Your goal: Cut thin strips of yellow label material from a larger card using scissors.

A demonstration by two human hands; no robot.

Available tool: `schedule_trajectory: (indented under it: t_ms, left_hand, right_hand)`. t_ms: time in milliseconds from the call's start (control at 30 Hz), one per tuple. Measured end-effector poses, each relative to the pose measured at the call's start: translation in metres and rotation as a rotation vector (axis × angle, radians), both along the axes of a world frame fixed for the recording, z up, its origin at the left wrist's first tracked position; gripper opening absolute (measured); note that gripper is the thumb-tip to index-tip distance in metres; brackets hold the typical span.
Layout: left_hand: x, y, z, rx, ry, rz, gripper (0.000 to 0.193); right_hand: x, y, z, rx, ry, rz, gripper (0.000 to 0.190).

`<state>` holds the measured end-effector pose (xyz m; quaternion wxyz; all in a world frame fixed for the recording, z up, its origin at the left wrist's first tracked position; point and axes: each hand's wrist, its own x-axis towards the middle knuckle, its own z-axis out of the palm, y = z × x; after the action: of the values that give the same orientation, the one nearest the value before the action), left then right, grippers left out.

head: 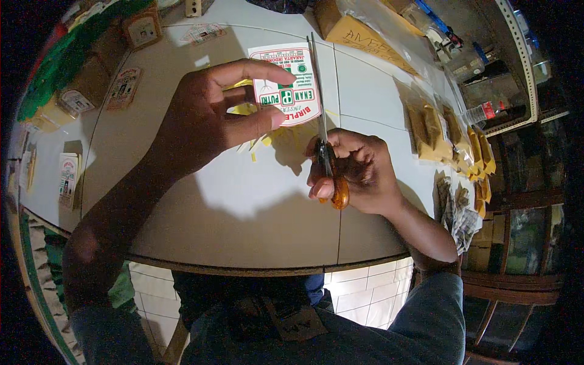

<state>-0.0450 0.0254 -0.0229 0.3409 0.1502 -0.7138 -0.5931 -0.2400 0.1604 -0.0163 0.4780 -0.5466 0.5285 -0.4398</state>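
My left hand (pixel 205 105) pinches a printed paper label (pixel 292 98) between thumb and fingers, above the white table (pixel 237 182). The label has red and green print, is seen upside down, and its lower corners are rounded. In my right hand (pixel 360 169) is a pair of scissors (pixel 322 105) with orange handles. The blades point away from me along the label's right edge; whether they touch the paper I cannot tell. Yellow and white paper scraps (pixel 273 137) lie on the table beneath the label, partly hidden by my left hand.
A stack of labels (pixel 68 178) sits at the left, with single labels (pixel 124 89) beyond it. Filled plastic packets (pixel 426 130) line the right side beside a checked cloth (pixel 456 210). A cardboard box (pixel 365 39) bearing writing stands at the back right. Metal shelving (pixel 524 68) rises beyond.
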Motion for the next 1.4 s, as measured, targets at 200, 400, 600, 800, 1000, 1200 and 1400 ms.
schedule_trajectory:
  t_ms: [200,400,600,800,1000,1200,1400]
  left_hand:
    - [-0.003,0.000,-0.002,0.015,0.051,0.001,0.030]
    - [-0.001,-0.001,-0.005,0.043,0.044,0.004,0.030]
    - [0.002,-0.002,0.002,0.130,-0.052,-0.032,0.039]
    - [0.002,-0.010,-0.003,0.122,-0.033,0.042,0.034]
    - [0.003,-0.017,-0.004,0.200,-0.003,0.067,0.031]
    - [0.003,-0.016,-0.003,0.170,0.002,0.127,0.028]
    - [0.002,-0.012,0.000,0.030,-0.069,0.149,0.026]
  right_hand:
    - [-0.005,-0.001,-0.013,-0.215,0.047,0.041,0.036]
    - [-0.004,-0.003,-0.007,-0.091,0.135,0.073,0.036]
    - [-0.004,-0.003,-0.005,-0.009,0.101,0.012,0.032]
    - [-0.009,-0.006,-0.007,-0.007,-0.153,0.080,0.030]
    - [-0.015,-0.007,-0.004,0.026,-0.205,0.157,0.034]
    - [-0.015,-0.005,-0.004,0.082,-0.034,0.196,0.043]
    - [-0.014,-0.005,-0.003,0.085,-0.030,0.192,0.043]
